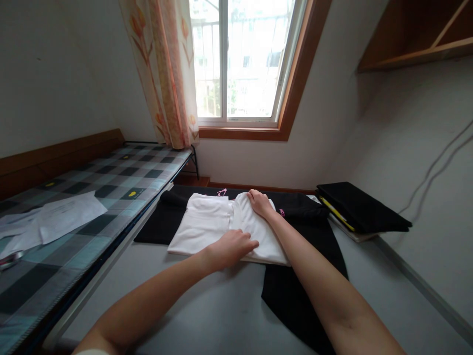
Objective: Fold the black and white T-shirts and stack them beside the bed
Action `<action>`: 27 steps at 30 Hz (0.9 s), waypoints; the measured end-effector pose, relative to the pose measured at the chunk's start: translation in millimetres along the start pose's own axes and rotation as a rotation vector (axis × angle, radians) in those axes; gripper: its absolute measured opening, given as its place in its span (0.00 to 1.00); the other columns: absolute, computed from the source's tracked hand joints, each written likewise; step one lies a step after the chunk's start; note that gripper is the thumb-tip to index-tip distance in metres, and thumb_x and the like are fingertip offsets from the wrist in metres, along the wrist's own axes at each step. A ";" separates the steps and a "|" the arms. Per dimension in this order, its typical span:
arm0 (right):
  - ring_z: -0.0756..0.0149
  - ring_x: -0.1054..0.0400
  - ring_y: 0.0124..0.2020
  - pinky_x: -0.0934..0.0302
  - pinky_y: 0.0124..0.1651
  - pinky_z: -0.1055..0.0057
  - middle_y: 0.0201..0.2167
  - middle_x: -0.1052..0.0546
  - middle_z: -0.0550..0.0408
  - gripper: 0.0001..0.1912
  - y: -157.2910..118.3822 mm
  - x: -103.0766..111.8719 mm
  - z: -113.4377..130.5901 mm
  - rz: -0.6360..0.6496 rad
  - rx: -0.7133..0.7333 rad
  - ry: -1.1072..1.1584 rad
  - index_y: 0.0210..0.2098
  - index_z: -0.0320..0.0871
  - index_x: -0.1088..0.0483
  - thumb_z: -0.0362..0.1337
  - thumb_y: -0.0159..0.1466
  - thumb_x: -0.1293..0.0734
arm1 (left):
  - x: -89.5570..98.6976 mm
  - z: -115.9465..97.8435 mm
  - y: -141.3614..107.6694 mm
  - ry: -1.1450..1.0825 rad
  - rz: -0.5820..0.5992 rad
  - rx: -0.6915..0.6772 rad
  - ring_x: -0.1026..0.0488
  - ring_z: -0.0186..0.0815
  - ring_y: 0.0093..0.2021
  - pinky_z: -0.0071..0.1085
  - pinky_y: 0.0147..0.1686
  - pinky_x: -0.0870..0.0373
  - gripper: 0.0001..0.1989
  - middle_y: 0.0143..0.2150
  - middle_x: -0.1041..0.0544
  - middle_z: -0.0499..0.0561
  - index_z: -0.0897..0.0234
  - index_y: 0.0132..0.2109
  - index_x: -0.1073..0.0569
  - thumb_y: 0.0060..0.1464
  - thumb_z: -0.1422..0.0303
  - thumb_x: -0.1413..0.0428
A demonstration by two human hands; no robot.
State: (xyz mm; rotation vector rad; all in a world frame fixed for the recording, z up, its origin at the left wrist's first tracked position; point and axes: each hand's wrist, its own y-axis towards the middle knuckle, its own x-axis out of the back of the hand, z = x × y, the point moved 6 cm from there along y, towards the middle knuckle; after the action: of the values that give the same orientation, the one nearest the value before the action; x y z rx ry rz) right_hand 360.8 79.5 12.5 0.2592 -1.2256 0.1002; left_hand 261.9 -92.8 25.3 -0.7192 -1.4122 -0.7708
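A white shirt [207,222], folded into a flat bundle, lies on top of a spread black garment [306,231] with pink lettering. My left hand [232,246] rests on the near part of the shirt, thumb apart from the fingers and pointing right. At the far edge of the shirt, my right hand [260,203] has its fingertips bent over the white cloth and closed on it. Part of the shirt is hidden under both hands and the right forearm. One black sleeve or leg hangs down toward me, partly behind my right arm.
A grey table top [229,305] carries the clothes. On its right sits a black folder [358,207] over papers and something yellow. To the left, a bed with a checked mattress [148,172] holds white papers [70,217]. A window [244,59] and curtain [166,74] are behind.
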 end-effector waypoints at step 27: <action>0.53 0.35 0.51 0.48 0.52 0.58 0.50 0.26 0.42 0.17 13.6 -16.5 31.9 0.015 -0.079 -0.067 0.49 0.42 0.32 0.42 0.70 0.47 | 9.5 7.8 -6.6 -0.095 0.168 0.112 0.23 0.45 0.40 0.34 0.35 0.30 0.15 0.41 0.23 0.56 0.63 0.48 0.30 0.51 0.73 0.45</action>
State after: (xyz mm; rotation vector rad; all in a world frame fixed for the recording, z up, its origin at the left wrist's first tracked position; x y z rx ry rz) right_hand 323.0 85.7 9.0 0.1856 -1.2951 0.0567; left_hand 252.1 -90.6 35.0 -0.7846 -1.4477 -0.5286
